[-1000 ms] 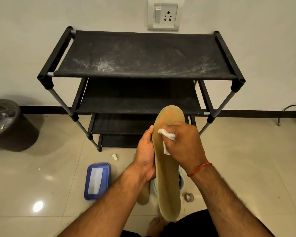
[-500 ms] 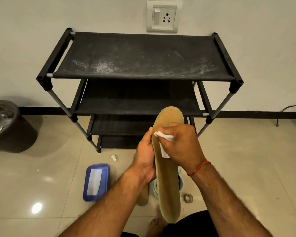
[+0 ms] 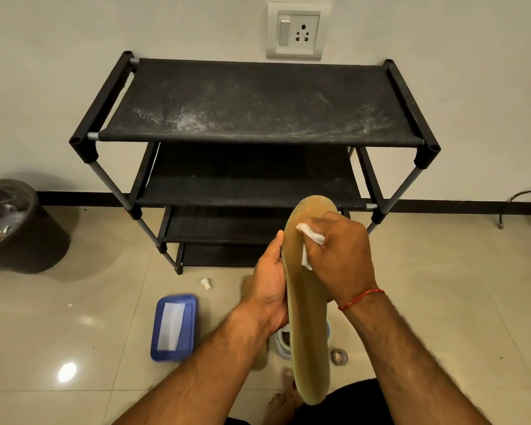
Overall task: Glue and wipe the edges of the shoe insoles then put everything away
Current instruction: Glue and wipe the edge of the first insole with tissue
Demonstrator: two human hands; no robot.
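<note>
Nearby: black rack (image 3: 258,102) against the wall, its top shelf streaked with dust, socket (image 3: 298,30) above it. Bin (image 3: 16,228) on the floor at far left, scraps inside. Blue box (image 3: 174,328) on the tiles left of the arms, with a white panel on top. Small white cap (image 3: 206,283) lies between box and rack. Tape roll (image 3: 339,356) is on the floor, just right of the insole's lower end. Something white and pale blue sits behind the insole, mostly hidden; cannot tell what. Bare foot (image 3: 281,403) at the bottom edge.

Insole (image 3: 307,332) is held in the air in front of the rack's lower shelves. Long axis runs away from the person: rounded toe end up toward the rack, heel end down near the lap.

Left hand (image 3: 269,286) is wrapped round the insole's left edge, thumb lying along the rim. Right hand (image 3: 341,256), red thread (image 3: 360,299) at the wrist, has fingers curled tight on a white tissue (image 3: 311,236), pressing it to the upper half of the insole.

Insole is dull tan-yellow and matte, with a faint orange tinge near the toe.
</note>
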